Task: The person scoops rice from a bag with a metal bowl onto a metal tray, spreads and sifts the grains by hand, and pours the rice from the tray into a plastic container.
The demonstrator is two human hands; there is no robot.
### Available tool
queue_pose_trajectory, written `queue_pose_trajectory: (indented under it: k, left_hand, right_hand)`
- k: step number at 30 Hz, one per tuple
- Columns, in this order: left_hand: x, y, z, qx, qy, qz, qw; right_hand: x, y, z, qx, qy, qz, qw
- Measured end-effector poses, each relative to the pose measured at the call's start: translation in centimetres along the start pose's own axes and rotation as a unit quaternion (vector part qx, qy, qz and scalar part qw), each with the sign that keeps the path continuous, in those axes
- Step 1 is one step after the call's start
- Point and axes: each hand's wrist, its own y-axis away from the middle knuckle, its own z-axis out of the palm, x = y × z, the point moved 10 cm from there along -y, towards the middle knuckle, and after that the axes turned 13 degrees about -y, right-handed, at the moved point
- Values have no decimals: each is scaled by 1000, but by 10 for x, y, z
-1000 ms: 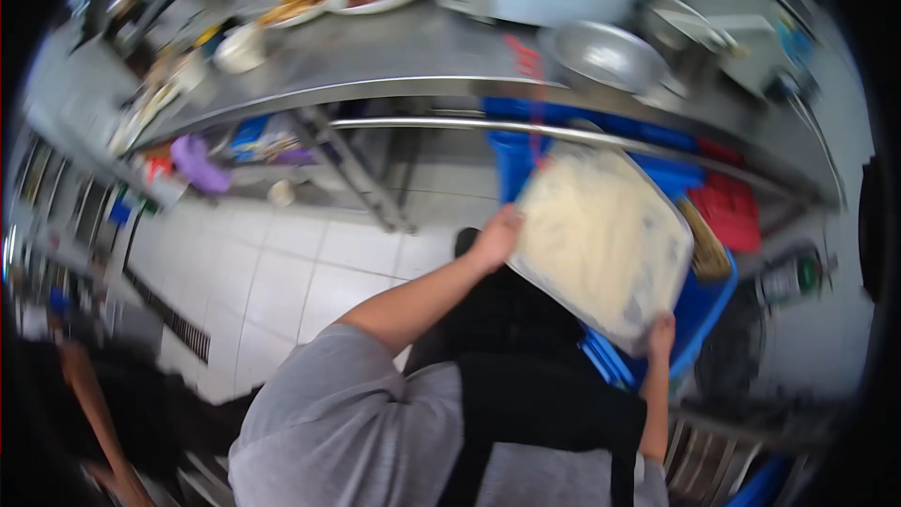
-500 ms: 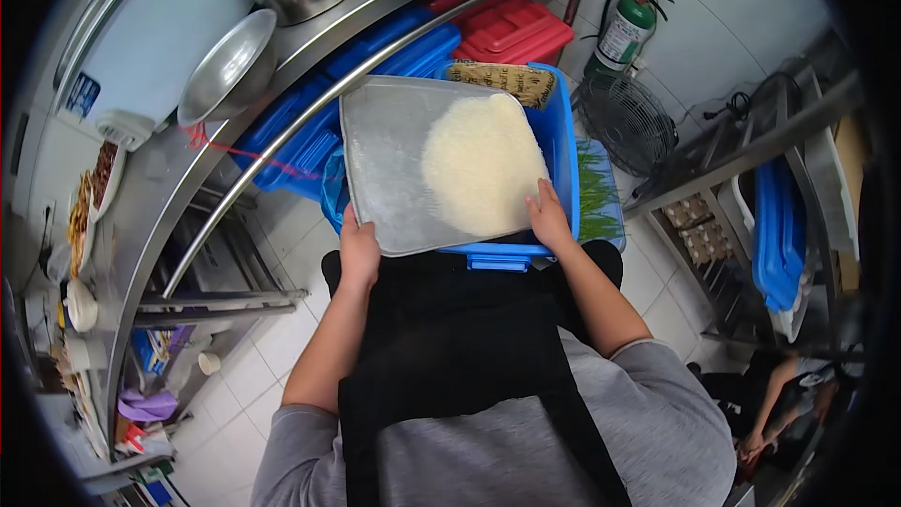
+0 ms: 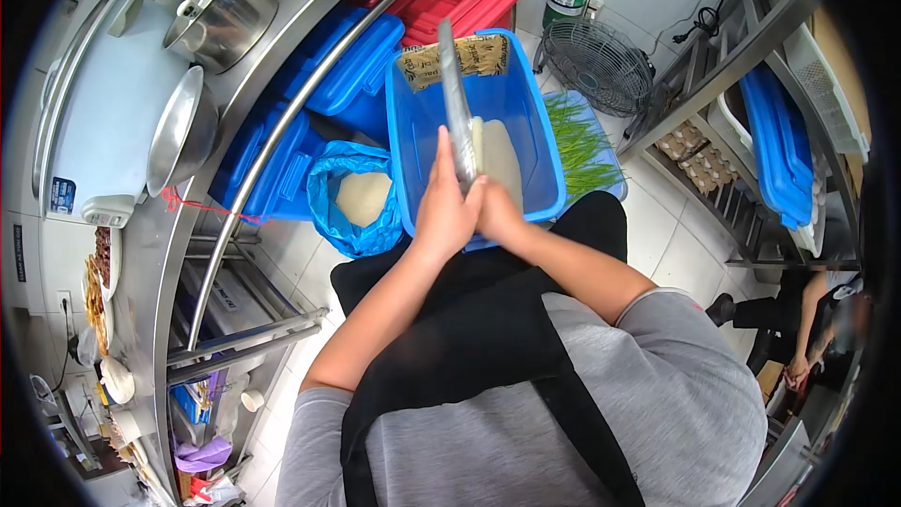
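Observation:
A metal tray (image 3: 454,94) stands tipped nearly on edge over a blue plastic bin (image 3: 410,122), blurred by motion. My left hand (image 3: 446,202) presses along the tray's left face with fingers stretched upward. At the near end, my right hand (image 3: 500,214) grips the tray's edge; some of its fingers are hidden. White grains, which look like rice (image 3: 502,158), lie in the bin to the right of the tray. A piece of printed brown cardboard (image 3: 483,56) rests against the bin's far wall. Left of the bin, a blue plastic bag (image 3: 326,192) holds similar pale grains (image 3: 364,198).
Blue lidded bins (image 3: 347,61) and a red one (image 3: 460,5) stand beyond the steel counter rail (image 3: 282,122). Right are green stalks (image 3: 577,131), a fan (image 3: 598,66) and a rack (image 3: 727,66). Another person's hands (image 3: 798,373) show at far right.
The tray has swung from nearly flat to steeply tipped, and its heap of grains has left it. Both hands have come close together, and the bin's inside and blue bag now show.

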Motion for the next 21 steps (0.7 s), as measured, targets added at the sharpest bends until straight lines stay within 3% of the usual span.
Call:
queue_pose_trajectory:
  k: [1, 2, 4, 7, 8, 10, 12, 14, 16, 18, 20, 21]
  left_hand:
    - [1, 6, 9, -43, 145, -42, 988]
    - [-1, 10, 9, -42, 147, -44, 987]
    - [5, 17, -5, 11, -2, 49, 999]
    - [-44, 31, -11, 50, -50, 23, 997]
    - [-61, 37, -13, 49, -64, 5, 997]
    - [-88, 51, -16, 60, -76, -18, 995]
    - [-110, 63, -18, 74, -88, -39, 993]
    - [-133, 75, -15, 66, -74, -91, 991]
    - [-144, 86, -13, 63, -67, -115, 989]
    - [-151, 91, -11, 64, -57, -139, 987]
    - [-146, 95, -15, 74, -66, -116, 988]
    - [-145, 96, -19, 82, -66, -118, 987]
  right_hand:
    - [20, -2, -21, 35, -23, 36, 998]
    - [23, -5, -43, 69, -44, 71, 994]
    - [21, -8, -83, 149, -96, 64, 982]
    - [6, -6, -119, 203, -126, 49, 970]
    - [5, -7, -117, 198, -124, 48, 971]
    - [0, -6, -107, 173, 7, 49, 984]
    - [-15, -3, -93, 157, 13, -41, 987]
    - [13, 0, -93, 166, -82, 64, 981]
    - [15, -4, -106, 202, -175, 23, 963]
    - [-11, -11, -107, 206, -156, 4, 966]
    - [-11, -21, -93, 147, -21, 76, 986]
    - [-23, -25, -85, 138, 28, 19, 990]
